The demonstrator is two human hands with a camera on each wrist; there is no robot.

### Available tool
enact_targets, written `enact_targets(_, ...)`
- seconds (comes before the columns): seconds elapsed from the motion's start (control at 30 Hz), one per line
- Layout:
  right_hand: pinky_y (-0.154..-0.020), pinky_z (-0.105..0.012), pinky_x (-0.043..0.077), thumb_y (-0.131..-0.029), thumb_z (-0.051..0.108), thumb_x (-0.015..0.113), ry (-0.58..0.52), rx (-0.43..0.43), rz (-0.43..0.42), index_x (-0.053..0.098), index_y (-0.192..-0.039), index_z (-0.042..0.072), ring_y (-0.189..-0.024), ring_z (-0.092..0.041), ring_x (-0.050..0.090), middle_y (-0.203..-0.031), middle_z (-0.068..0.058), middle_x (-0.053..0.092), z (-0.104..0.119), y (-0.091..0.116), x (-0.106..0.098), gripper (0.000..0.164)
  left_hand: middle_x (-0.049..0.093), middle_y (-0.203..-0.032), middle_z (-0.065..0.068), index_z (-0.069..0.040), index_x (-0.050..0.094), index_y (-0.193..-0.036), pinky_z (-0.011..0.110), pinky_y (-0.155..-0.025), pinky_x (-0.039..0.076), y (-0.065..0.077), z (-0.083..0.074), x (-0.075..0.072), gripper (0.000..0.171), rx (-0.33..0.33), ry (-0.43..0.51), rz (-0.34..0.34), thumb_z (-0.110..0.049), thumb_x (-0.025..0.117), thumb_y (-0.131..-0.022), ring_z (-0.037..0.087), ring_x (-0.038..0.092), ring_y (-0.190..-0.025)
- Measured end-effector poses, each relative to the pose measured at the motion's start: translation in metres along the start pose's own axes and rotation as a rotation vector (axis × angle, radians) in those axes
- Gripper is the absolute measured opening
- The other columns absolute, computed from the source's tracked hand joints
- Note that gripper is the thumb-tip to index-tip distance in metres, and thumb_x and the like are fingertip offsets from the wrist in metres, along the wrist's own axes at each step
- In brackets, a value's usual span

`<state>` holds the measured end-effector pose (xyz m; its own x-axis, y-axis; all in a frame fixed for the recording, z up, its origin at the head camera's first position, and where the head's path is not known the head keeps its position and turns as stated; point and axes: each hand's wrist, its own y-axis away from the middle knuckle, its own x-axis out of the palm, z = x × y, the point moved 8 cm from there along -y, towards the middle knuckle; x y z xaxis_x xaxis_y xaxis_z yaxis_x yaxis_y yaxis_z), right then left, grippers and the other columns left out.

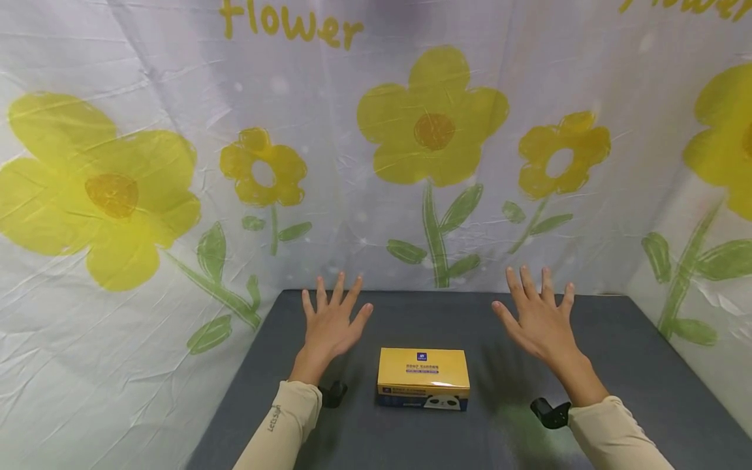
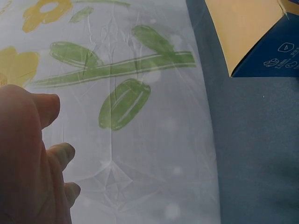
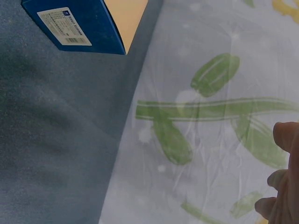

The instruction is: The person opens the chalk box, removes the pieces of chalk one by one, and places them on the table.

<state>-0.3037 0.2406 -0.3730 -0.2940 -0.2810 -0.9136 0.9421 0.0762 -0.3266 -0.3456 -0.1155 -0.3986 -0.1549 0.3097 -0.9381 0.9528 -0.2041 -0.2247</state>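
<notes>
A yellow and dark-blue cardboard box with a panda face printed on its front lies on the dark grey table, between the two forearms. My left hand is held up to the left of the box and beyond it, fingers straight and spread, holding nothing. To the right, my right hand is raised the same way, its fingers spread and nothing in it. The left wrist view catches one end of the box at the upper right. A white label shows on the box's blue end in the right wrist view.
The grey table ends at a white cloth backdrop printed with yellow flowers, which also hangs along the left and right sides. A black wrist camera sits at the right wrist, and another at the left.
</notes>
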Motion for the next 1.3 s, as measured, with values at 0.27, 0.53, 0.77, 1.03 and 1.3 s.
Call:
enact_targets(0.27, -0.109, -0.079, -0.013, -0.106, 0.053, 0.043, -0.064, 0.006, 0.028, 0.017, -0.164, 0.008, -0.153, -0.056, -0.004, -0.167, -0.029, 0.016, 0.001, 0.001, 0.001, 0.078, 0.007, -0.173, 0.006, -0.033, 0.023, -0.164, 0.072, -0.117, -0.006, 0.001, 0.001, 0.001, 0.067, -0.007, 0.053, -0.017, -0.061, 0.037, -0.104, 0.046, -0.011, -0.157)
enact_targets(0.53, -0.110, -0.078, -0.012, -0.106, 0.052, 0.044, -0.141, 0.003, 0.078, 0.014, -0.165, 0.012, -0.153, -0.055, -0.003, -0.167, -0.028, 0.017, 0.005, 0.005, 0.012, 0.077, 0.023, -0.170, 0.011, -0.030, 0.035, -0.160, 0.072, -0.118, 0.001, 0.005, 0.002, 0.006, 0.061, 0.006, 0.167, -0.051, -0.055, 0.042, -0.105, 0.047, 0.001, -0.157)
enact_targets(0.77, -0.110, -0.078, -0.007, -0.106, 0.048, 0.047, -0.232, -0.025, 0.089, 0.025, -0.163, 0.009, -0.152, -0.055, 0.009, -0.165, -0.026, 0.027, 0.013, 0.011, 0.024, 0.072, 0.032, -0.166, 0.008, -0.032, 0.041, -0.157, 0.071, -0.117, 0.005, 0.011, 0.002, 0.015, 0.055, 0.007, 0.250, -0.051, -0.053, 0.042, -0.106, 0.046, 0.014, -0.155)
enact_targets(1.03, -0.113, -0.074, 0.009, -0.105, 0.040, 0.053, -0.328, -0.098, 0.074, 0.040, -0.157, 0.007, -0.145, -0.052, 0.031, -0.151, -0.025, 0.050, 0.025, 0.020, 0.042, 0.063, 0.055, -0.150, 0.007, -0.027, 0.058, -0.144, 0.068, -0.114, 0.021, 0.020, 0.002, 0.028, 0.044, 0.001, 0.374, -0.107, -0.046, 0.050, -0.105, 0.039, 0.042, -0.143)
enact_targets(1.3, -0.110, -0.070, 0.020, -0.102, 0.034, 0.062, -0.354, -0.163, 0.036, 0.050, -0.150, 0.007, -0.132, -0.046, 0.049, -0.138, -0.018, 0.064, 0.034, 0.030, 0.056, 0.056, 0.058, -0.147, 0.009, -0.023, 0.063, -0.138, 0.069, -0.112, 0.025, 0.027, 0.006, 0.047, 0.042, -0.024, 0.491, -0.081, -0.046, 0.053, -0.105, 0.040, 0.046, -0.140)
